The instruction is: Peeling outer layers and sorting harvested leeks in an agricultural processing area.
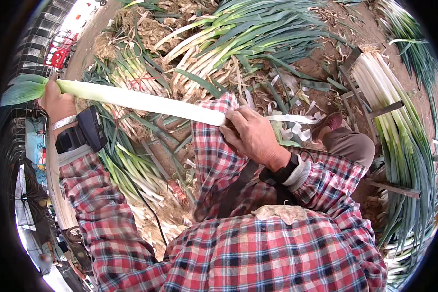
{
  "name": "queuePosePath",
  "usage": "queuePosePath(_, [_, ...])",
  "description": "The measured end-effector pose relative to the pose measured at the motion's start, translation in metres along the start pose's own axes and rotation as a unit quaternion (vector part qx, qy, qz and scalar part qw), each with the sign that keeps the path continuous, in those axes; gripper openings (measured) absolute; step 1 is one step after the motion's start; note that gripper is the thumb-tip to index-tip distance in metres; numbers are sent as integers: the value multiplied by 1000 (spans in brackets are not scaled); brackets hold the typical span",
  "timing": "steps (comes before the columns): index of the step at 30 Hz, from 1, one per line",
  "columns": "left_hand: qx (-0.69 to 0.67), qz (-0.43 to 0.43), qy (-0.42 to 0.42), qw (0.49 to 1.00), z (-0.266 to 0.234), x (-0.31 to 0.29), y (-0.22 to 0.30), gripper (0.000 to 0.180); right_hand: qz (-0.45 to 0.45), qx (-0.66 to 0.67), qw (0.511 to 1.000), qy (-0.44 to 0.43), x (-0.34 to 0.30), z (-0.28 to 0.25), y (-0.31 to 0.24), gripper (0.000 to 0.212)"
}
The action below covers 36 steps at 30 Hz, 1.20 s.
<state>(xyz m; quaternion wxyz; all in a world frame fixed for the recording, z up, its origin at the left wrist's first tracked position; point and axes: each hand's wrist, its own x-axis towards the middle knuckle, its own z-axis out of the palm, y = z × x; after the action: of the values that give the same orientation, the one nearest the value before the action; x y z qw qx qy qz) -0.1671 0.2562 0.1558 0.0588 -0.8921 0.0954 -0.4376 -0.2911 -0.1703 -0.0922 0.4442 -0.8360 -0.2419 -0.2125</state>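
Observation:
A long leek (pixel 146 101) stretches across in front of me, its white shank bare and smooth. My left hand (pixel 58 101) is closed round it just below the green leaves, at the far left. Around the white root end, my right hand (pixel 253 134) is closed; its fingers hide the tip. From beyond that hand a pale strip of peel (pixel 292 118) sticks out to the right. Below the shank, a plaid cloth (pixel 214 138) covers my leg. Black bands sit on both my wrists.
Leeks with roots and leaves lie heaped on the ground (pixel 258 36) ahead, with more at lower left (pixel 131 170). Trimmed leeks (pixel 382 87) fill a rack (pixel 387 109) on the right. Peelings (pixel 297 131) litter the soil near a shoe (pixel 328 124). A red cart (pixel 58 53) stands far left.

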Motion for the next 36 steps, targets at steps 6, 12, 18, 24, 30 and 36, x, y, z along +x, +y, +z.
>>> queuePosePath(6, [-120,-77,12,990,-4,-1,22,62,3,-67,998,14,2,2,-3,20])
queuePosePath(12, [-84,-1,12,996,-36,7,79,52,-13,-93,996,-9,4,-1,-1,18])
queuePosePath(18, [-258,-56,-15,965,-52,11,89,52,-25,-84,996,-6,5,7,-2,19])
queuePosePath(24, [-414,-86,50,905,-54,15,98,44,16,-70,997,-10,5,11,-5,19])
queuePosePath(30, [-581,-166,53,795,-62,24,99,38,158,95,983,1,3,18,19,15])
queuePosePath(36, [-882,-188,-50,429,-61,35,49,19,246,70,965,61,-23,5,62,27])
